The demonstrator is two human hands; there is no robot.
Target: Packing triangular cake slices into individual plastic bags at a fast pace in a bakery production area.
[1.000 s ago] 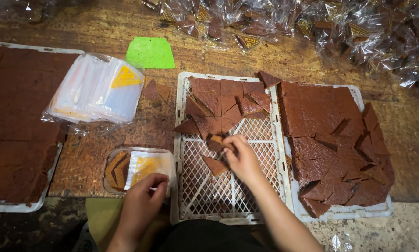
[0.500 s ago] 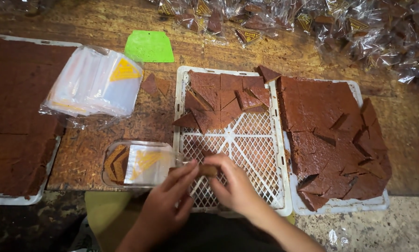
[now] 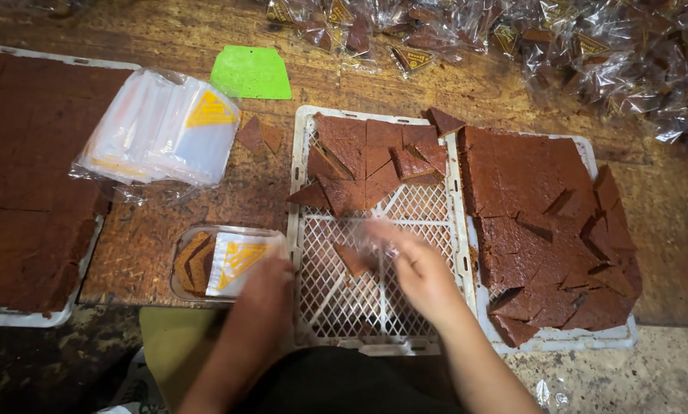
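Brown slab cake [image 3: 22, 184] fills a tray at the far left of the wooden surface [image 3: 206, 207]. Next to it lie a stack of clear bags [image 3: 160, 130] and a green scraper [image 3: 252, 73]. Nearer the person, a small clear tub [image 3: 229, 263] holds wrapped pieces, and the left hand [image 3: 263, 295], blurred, rests at its right edge; I cannot tell its grip. On the white lattice tray [image 3: 375, 307], the right hand [image 3: 421, 276] pinches a clear wrapper around a triangular cake piece [image 3: 353, 259]. Cut triangles [image 3: 375, 161] crowd the tray's far end. Further right sits another tray of cut cake [image 3: 543, 222], with wrapped pieces [image 3: 513, 38] piled behind.
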